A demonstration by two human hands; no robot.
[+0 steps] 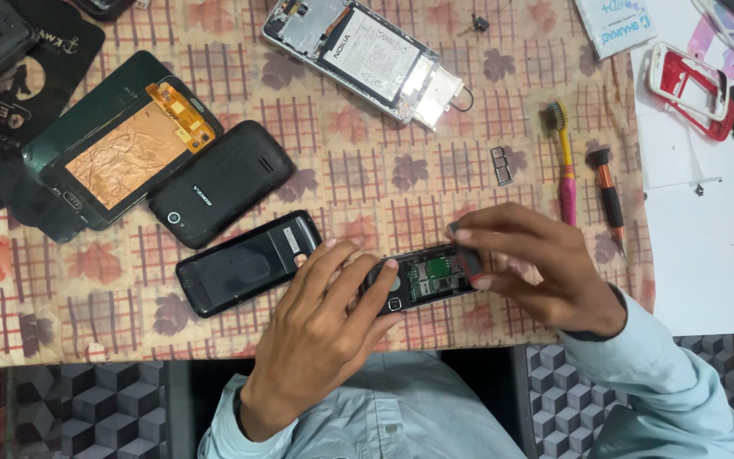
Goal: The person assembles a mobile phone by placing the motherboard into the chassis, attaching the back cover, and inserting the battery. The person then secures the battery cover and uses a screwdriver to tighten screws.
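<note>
Phone repair bench: opened handsets (373,56), screwdriver (609,197), cleaning brush (565,161) on patterned cloth (367,161).

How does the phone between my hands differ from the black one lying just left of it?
The held phone is open, its green circuit board bare; the phone on the cloth shows a closed black back. The left hand and right hand grip the held phone at its ends; nothing grips the other, though the left hand's fingers lie close by its end. The held phone is partly hidden by fingers; the other shows nearly whole. Both are dark, bar-shaped and lie roughly parallel.

black phone shell (246,263) left of hands, bare cloth (70,327) beyond
</note>
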